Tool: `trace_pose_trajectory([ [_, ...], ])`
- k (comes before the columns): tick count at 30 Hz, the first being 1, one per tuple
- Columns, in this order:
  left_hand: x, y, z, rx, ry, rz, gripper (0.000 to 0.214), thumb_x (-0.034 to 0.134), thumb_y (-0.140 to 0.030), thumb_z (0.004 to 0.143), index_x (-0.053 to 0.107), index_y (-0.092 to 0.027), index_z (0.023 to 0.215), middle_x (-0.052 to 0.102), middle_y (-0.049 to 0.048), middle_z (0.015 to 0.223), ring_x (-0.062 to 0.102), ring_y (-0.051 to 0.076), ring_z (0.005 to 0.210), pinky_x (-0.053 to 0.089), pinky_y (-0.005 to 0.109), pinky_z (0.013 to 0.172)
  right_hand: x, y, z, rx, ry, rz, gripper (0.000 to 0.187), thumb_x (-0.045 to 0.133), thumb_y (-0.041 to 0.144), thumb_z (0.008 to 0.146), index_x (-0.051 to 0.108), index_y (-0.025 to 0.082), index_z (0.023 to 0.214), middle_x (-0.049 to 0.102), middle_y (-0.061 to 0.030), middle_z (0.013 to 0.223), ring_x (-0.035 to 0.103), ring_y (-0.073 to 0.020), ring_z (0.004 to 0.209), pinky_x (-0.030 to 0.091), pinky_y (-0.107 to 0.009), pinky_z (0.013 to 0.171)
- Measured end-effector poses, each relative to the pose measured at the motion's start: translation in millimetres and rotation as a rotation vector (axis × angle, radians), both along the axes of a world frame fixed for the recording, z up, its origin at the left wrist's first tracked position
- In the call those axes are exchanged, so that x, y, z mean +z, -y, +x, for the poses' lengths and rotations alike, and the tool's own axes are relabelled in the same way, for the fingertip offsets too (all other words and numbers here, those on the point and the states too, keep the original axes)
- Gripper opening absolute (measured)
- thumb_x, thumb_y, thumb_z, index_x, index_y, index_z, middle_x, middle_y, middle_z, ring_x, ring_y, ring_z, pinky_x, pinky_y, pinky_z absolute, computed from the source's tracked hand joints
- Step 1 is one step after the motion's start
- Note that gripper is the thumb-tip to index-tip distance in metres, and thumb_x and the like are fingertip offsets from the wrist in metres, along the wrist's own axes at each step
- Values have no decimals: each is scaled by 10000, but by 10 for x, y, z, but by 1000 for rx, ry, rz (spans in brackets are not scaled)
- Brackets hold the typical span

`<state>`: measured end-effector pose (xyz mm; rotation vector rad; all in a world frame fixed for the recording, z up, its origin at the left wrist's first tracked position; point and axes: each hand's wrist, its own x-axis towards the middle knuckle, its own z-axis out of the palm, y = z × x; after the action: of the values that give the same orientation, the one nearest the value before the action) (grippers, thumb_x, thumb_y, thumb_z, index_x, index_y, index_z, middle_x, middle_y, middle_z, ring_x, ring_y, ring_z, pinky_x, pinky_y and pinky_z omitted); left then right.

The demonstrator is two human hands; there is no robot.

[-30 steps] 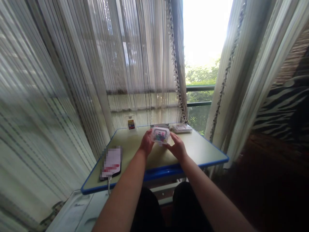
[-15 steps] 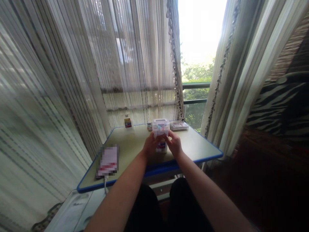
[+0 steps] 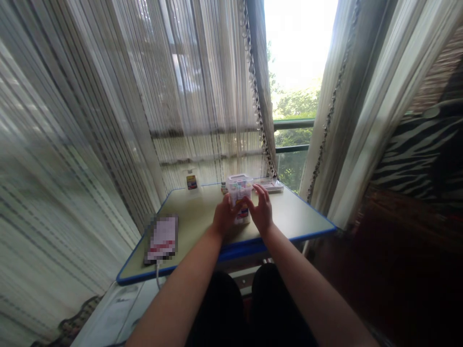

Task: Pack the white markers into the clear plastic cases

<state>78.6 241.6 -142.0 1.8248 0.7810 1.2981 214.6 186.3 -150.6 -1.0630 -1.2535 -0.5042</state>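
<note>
A clear plastic container [image 3: 239, 185] with a pale rim and white contents stands upright near the table's front edge. A yellow, red and blue label shows low on its front. My left hand [image 3: 223, 215] grips its left side, thumb across the front. My right hand [image 3: 262, 208] is at the right side, its fingers raised and spread, the thumb at or very near the container's front. Whether that thumb touches, I cannot tell.
The pale table [image 3: 195, 212] has a blue edge. At its back left stands a clear container [image 3: 191, 183] with a similar label; a flat clear case [image 3: 272, 186] lies at the back right. A pixelated phone-like device [image 3: 162, 239] with a cable lies left. Curtains [image 3: 202, 96] hang behind.
My right hand has loosened from the container, its fingers lifting and spreading. The container's top now looks tilted slightly left. My left hand keeps its grip.
</note>
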Motion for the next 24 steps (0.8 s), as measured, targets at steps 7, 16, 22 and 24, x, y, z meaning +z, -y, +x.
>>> trace_pose_trajectory([
  [7,8,9,4,65,-137,81,395,709,-479,678,591,-259,984,685,101,844,642,333,866,469,403,796,122,-16,-17,79,30,-15,444,515,376,893,423,231,1302,490,-149,1354,442,-262,1301,418,-502,1046],
  [16,-18,20,3,88,-125,67,412,711,-517,661,578,-263,958,671,100,798,638,335,886,462,361,716,228,-34,-64,366,-221,-53,441,583,397,845,465,242,1240,558,-116,1280,553,-242,1177,487,-438,963],
  [22,-28,2,13,170,-307,239,379,565,-501,788,527,-230,1049,700,81,872,673,294,813,485,379,678,423,-92,24,750,-454,-187,422,667,486,750,510,254,1065,530,-79,1309,613,-213,1048,540,-350,829],
  [24,-30,-2,13,191,-328,259,369,556,-499,798,517,-231,1049,708,67,881,680,279,821,493,364,665,457,-100,52,790,-481,-202,414,692,491,723,515,246,1005,534,-74,1300,616,-203,1023,531,-340,830],
])
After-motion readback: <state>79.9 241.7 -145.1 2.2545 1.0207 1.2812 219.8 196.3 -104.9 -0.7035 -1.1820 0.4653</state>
